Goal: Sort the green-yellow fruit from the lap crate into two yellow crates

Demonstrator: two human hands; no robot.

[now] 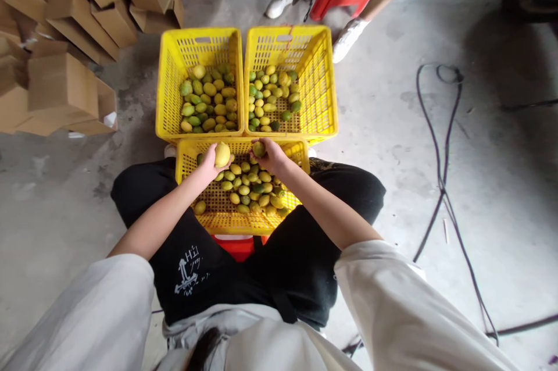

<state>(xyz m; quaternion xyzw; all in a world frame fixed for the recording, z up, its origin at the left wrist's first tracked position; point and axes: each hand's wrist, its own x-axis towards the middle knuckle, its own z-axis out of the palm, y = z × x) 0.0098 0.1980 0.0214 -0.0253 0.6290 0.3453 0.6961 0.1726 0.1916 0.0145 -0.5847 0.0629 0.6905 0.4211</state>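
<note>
White sleeves (108, 313) flank the crate (244, 224); left hand (208, 166) grasps a yellow fruit (222, 154), right hand (274, 159) a greener fruit (258, 148); gentle pressure probably spares bruising.

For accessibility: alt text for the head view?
A seated person's left hand holds a yellow fruit and the right hand a smaller greenish fruit above a yellow crate of fruit between the knees. Two more part-filled yellow crates stand beyond; cardboard boxes lie left.
</note>
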